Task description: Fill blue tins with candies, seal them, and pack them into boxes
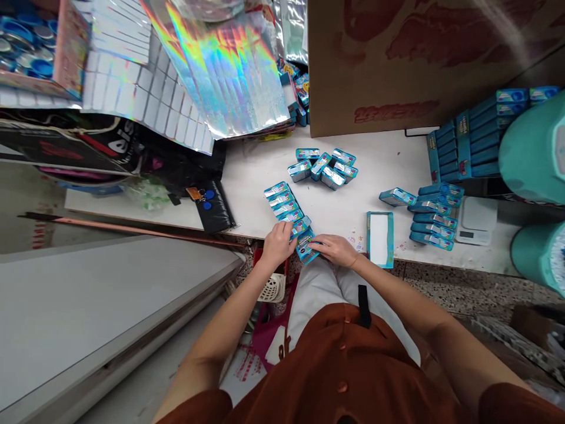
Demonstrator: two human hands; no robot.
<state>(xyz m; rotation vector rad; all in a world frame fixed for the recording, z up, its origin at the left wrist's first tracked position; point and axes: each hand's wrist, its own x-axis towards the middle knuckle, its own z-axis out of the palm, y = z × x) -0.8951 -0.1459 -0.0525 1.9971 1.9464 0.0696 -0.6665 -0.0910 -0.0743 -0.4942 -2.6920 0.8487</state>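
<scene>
Right at the centre of my view is the blue box (305,248), printed face up, at the near edge of the tabletop (260,159), directly above the lap and between my two hands. Its lower end looks to reach past that edge, though I can't tell how much of it is supported. On the right, my grip (336,250) is narrow, holding the box by its right side, fingers lying over the upper face. My left grip (278,242) has its fingers curled at the box's left upper corner, close against the nearest of the row of boxes (282,202); whether it pinches the box or merely steadies it, I can't tell. So the box lies just ahead of the right fingertips and just beside the left ones. To do this well, I'd say, go light: thin card would likely dent under a hard squeeze, so let one side hold while the other does the fine work, and mind the row, since a nudge could knock it out of line. Further out, a loose cluster of boxes (321,167) sits beyond the row, an open blue tray (389,238) lies off to the right, and past it more boxes (433,219) are grouped just beside a small scale (478,219).
</scene>
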